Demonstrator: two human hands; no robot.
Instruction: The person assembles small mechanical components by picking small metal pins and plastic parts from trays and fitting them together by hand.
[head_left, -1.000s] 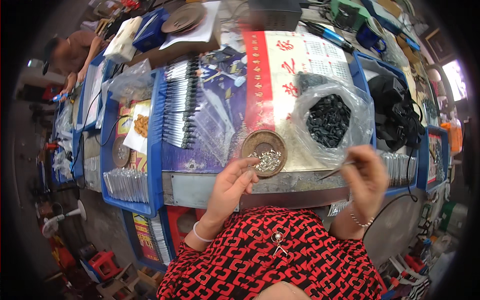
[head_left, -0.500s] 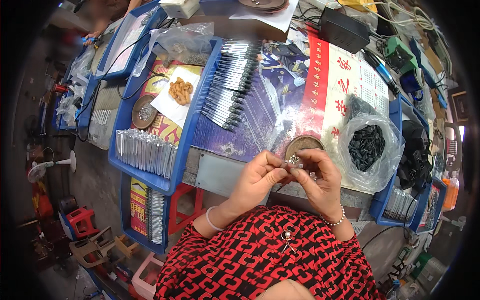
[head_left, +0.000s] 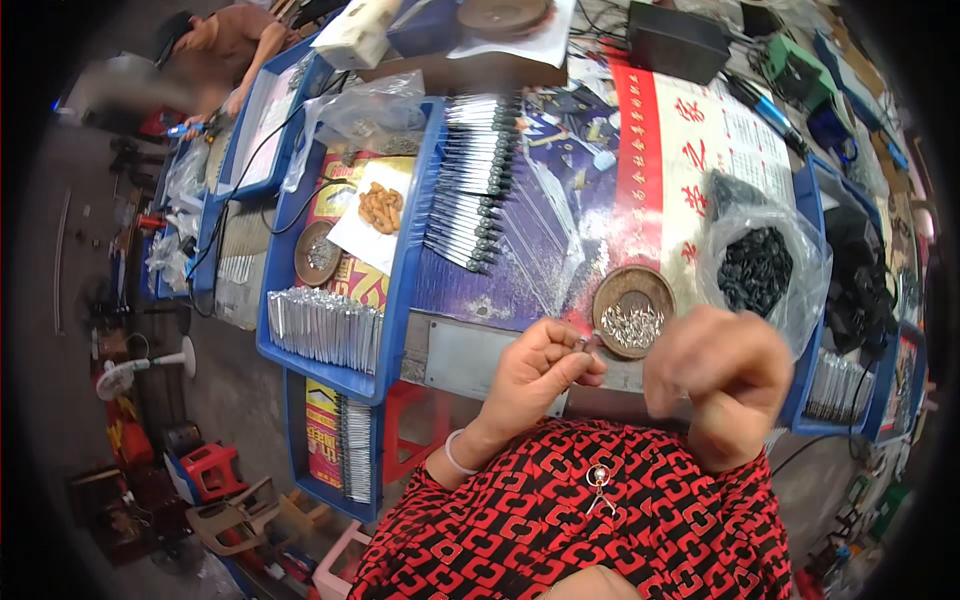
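My left hand (head_left: 540, 375) is closed in a pinch over the table's front edge, with a small silvery metal piece (head_left: 580, 343) showing at its fingertips. Its exact kind is too small to tell. To the right, my right hand (head_left: 718, 370) is raised and smeared by motion, so its fingers cannot be read. Between and beyond the hands sits a round brown dish (head_left: 608, 290) holding many small shiny metal parts (head_left: 632, 326). Close behind my right hand is a clear plastic bag (head_left: 812, 290) with small black pieces (head_left: 755, 270) in it.
A blue tray (head_left: 398, 330) at left holds silvery strips (head_left: 325, 325), brown snack pieces (head_left: 381, 208) on paper and a small bowl (head_left: 318, 254). Beside it lies a row of metal rods (head_left: 475, 190). Another person (head_left: 225, 60) works at far left. A black box (head_left: 678, 42) stands at the back.
My hands have come apart: the right moved right, away from the left, which keeps its pinch. The dish of metal parts is now uncovered. The view shifted, bringing the other person into sight.
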